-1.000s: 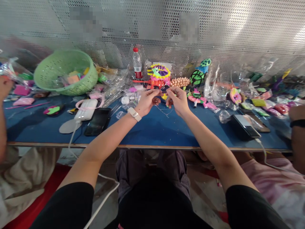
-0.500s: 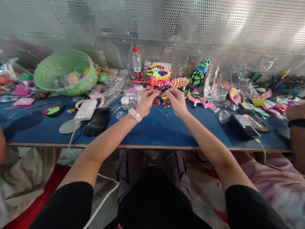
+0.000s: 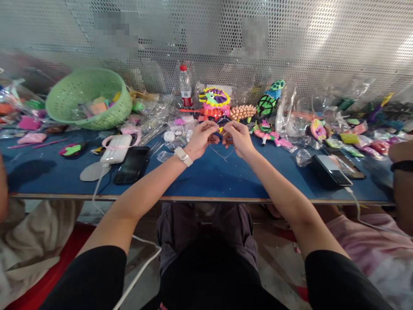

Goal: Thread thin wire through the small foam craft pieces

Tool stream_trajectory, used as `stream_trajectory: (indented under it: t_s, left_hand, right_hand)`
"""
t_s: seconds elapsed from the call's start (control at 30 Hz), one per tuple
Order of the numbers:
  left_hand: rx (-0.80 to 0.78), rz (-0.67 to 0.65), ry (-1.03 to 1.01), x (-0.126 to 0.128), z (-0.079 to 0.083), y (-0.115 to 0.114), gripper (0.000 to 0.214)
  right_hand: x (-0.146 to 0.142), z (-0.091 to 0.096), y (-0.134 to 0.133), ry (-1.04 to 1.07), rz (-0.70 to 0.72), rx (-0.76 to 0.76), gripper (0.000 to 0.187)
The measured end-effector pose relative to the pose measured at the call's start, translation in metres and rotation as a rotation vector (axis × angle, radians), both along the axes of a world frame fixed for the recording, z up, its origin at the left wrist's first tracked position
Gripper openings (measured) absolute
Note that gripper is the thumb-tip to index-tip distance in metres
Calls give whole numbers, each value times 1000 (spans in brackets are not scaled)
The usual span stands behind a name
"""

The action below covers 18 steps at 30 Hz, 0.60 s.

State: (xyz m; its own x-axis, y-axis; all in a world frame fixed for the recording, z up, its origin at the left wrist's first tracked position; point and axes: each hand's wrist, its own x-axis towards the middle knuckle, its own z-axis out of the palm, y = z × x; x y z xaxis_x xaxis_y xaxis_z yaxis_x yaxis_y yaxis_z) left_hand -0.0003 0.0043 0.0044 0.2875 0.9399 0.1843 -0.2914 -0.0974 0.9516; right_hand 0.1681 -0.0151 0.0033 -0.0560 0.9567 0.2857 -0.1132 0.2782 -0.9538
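Observation:
Over the middle of the blue table [image 3: 209,176], my left hand [image 3: 201,138] and my right hand [image 3: 238,137] are raised close together, both with fingers pinched. A thin thread or wire [image 3: 221,154] hangs in a loop between them. A small dark and yellow piece shows between the fingertips; I cannot make out what it is. A pale watch [image 3: 183,156] sits on my left wrist. Just behind the hands stand colourful clay figures: a purple and yellow disc [image 3: 214,97], an orange spiky piece [image 3: 242,111] and a green turtle-like figure [image 3: 268,102].
A green basket [image 3: 88,98] with clay pieces stands back left. A white power bank [image 3: 116,147] and a black phone [image 3: 131,164] lie left of my hands; another phone [image 3: 331,171] lies right. A water bottle [image 3: 185,86] stands behind. Other people's arms flank both sides.
My two hands have drawn closer together and the hanging thread loop has shortened. The neighbour's hand at the far left has dropped out of sight.

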Motion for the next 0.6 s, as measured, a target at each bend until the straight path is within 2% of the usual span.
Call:
stream_trajectory:
  t_s: [0.23,0.37,0.6]
  left_hand:
    - [100,46,64,2,-9,5,49]
    - [135,82,68,2,-9,6,47]
    - [128,98,52,3,-1,0,34]
  right_hand:
    - [-5,-1,-3,-84,-102,186,37]
    - [-6,-2,-4,-137,-124,243,38]
    - [-5,-1,-6,-143,-107,246,37]
